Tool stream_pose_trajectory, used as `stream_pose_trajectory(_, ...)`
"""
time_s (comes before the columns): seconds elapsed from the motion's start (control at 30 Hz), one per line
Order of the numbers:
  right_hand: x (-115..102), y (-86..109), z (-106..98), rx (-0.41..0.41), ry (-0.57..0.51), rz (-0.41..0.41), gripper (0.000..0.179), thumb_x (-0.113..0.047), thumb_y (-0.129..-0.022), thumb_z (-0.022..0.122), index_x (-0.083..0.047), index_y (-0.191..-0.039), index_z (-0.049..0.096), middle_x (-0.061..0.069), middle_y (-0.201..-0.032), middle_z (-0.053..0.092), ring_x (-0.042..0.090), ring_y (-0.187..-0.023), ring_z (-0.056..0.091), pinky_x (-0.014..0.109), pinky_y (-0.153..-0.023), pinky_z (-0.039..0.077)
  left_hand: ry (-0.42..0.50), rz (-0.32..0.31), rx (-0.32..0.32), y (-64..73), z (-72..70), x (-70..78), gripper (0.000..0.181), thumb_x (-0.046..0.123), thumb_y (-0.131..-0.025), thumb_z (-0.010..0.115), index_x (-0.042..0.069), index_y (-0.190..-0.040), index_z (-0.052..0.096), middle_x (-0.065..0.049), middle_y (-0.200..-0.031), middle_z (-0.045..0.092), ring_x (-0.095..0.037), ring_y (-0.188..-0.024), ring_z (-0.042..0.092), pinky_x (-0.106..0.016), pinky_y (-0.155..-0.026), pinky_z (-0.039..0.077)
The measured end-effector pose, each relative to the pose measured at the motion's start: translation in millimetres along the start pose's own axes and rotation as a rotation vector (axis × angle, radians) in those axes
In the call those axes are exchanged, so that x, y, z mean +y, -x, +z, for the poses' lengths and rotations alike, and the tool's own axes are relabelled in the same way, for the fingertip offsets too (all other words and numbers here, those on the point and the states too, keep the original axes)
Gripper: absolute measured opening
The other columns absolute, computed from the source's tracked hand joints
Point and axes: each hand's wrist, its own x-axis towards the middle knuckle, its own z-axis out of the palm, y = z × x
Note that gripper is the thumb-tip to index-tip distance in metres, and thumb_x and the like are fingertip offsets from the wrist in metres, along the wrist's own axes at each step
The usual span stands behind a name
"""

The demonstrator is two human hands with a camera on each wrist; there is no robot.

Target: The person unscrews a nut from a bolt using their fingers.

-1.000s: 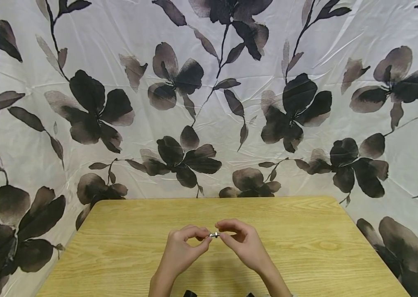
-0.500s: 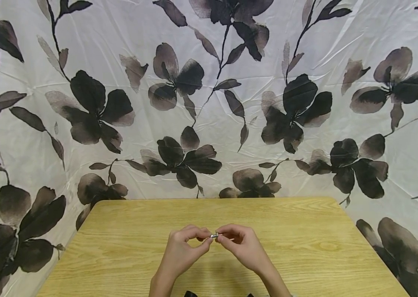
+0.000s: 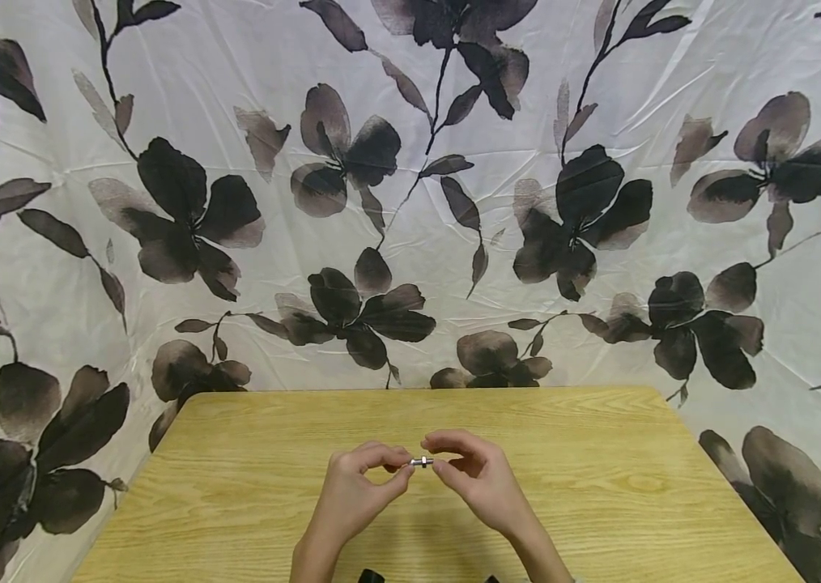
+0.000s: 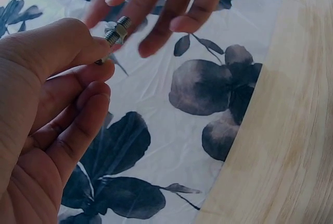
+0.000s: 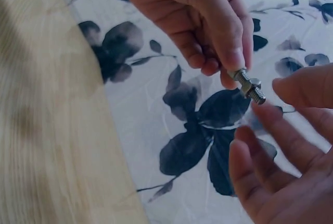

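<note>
At the lower centre of the frame, above the desk (image 3: 600, 478), the left hand (image 3: 362, 484) pinches a bolt (image 5: 258, 97), the right hand (image 3: 482, 479) has its fingers spread beside the free end, and the nut (image 5: 251, 86) seems threaded on, but only partway.

bolt (image 5: 257, 97) in left hand (image 3: 361, 482); nut (image 5: 251, 86) on bolt; right hand (image 3: 479, 479) just beside; table (image 3: 622, 486) beneath; cloth (image 3: 447, 267) behind
</note>
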Motion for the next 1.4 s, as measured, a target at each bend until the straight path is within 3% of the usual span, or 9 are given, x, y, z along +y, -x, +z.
stream_pose_trajectory(0.1, 0.0, -1.6, -0.8, 0.027, 0.041, 0.105, 0.026, -0.018, -0.102, 0.066, -0.004, -0.124, 0.071, 0.019, -0.119, 0.072, 0.015, -0.108, 0.070, 0.030, -0.087, 0.059, -0.007, 0.020, 0.008, -1.0, -0.1, -0.2, 0.019, 0.000, -0.080, 0.085, 0.018, -0.087, 0.082, 0.005, -0.087, 0.079, -0.016, -0.085, 0.077, -0.030, -0.076, 0.062)
stream_pose_trajectory(0.23, 1.0, -3.8, -1.9, 0.010, 0.102, 0.217, 0.028, -0.030, -0.104, 0.064, -0.006, -0.110, 0.077, 0.014, -0.101, 0.077, 0.010, -0.093, 0.071, 0.031, -0.080, 0.059, -0.004, 0.027, 0.008, -2.1, 0.0, 0.4, 0.020, 0.000, -0.080, 0.085, 0.019, -0.088, 0.082, 0.006, -0.089, 0.079, -0.017, -0.085, 0.077, -0.032, -0.075, 0.063)
stream_pose_trajectory(0.33, 1.0, -4.0, -2.4, -0.025, 0.110, 0.217, 0.029, -0.031, -0.103, 0.064, -0.006, -0.105, 0.079, 0.014, -0.094, 0.077, 0.011, -0.088, 0.072, 0.031, -0.078, 0.059, 0.001, 0.019, 0.002, -2.1, 0.4, 0.7, 0.020, 0.001, -0.081, 0.086, 0.019, -0.088, 0.082, 0.006, -0.089, 0.079, -0.013, -0.084, 0.076, -0.032, -0.072, 0.062)
stream_pose_trajectory(0.57, 0.3, -1.7, -2.6, -0.022, 0.089, 0.214, 0.023, -0.024, -0.100, 0.070, -0.006, -0.112, 0.076, 0.013, -0.106, 0.076, 0.012, -0.093, 0.072, 0.027, -0.081, 0.058, -0.009, 0.016, -0.013, -1.4, 1.9, 1.0, 0.020, 0.000, -0.080, 0.086, 0.018, -0.088, 0.083, 0.006, -0.089, 0.079, -0.010, -0.083, 0.074, -0.029, -0.071, 0.061)
stream_pose_trajectory(0.9, -1.3, -0.8, -0.8, -0.023, 0.025, 0.078, 0.018, -0.014, -0.099, 0.070, -0.005, -0.114, 0.073, 0.017, -0.117, 0.072, 0.014, -0.103, 0.070, 0.029, -0.085, 0.060, -0.026, 0.016, -0.006, 0.5, 1.9, -1.1, 0.022, -0.001, -0.079, 0.085, 0.020, -0.084, 0.081, 0.005, -0.087, 0.079, -0.007, -0.078, 0.071, -0.030, -0.070, 0.060)
stream_pose_trajectory(1.03, -0.7, 0.0, -0.9, 0.025, 0.026, 0.129, 0.024, -0.019, -0.102, 0.067, -0.004, -0.119, 0.072, 0.018, -0.118, 0.072, 0.010, -0.104, 0.069, 0.028, -0.085, 0.059, -0.028, 0.016, 0.010, 3.0, 2.1, -1.2, 0.022, -0.001, -0.078, 0.086, 0.020, -0.084, 0.081, 0.007, -0.088, 0.079, -0.006, -0.077, 0.071, -0.029, -0.069, 0.061)
stream_pose_trajectory(1.2, 2.1, -1.7, -2.9, 0.007, 0.094, 0.230, 0.029, -0.031, -0.104, 0.062, -0.007, -0.111, 0.077, 0.014, -0.101, 0.077, 0.012, -0.092, 0.072, 0.029, -0.076, 0.059, -0.019, 0.030, 0.022, 1.6, 3.1, -0.8, 0.022, -0.001, -0.079, 0.086, 0.019, -0.086, 0.082, 0.006, -0.088, 0.079, -0.009, -0.080, 0.074, -0.030, -0.068, 0.061)
stream_pose_trajectory(1.4, 0.5, -0.7, -3.3, -0.033, 0.098, 0.227, 0.025, -0.029, -0.102, 0.066, -0.008, -0.109, 0.078, 0.014, -0.100, 0.077, 0.015, -0.090, 0.073, 0.029, -0.077, 0.058, -0.007, 0.039, -0.001, 0.6, 3.7, 1.2, 0.019, -0.001, -0.080, 0.085, 0.017, -0.087, 0.083, 0.004, -0.089, 0.079, -0.011, -0.082, 0.075, -0.029, -0.069, 0.061)
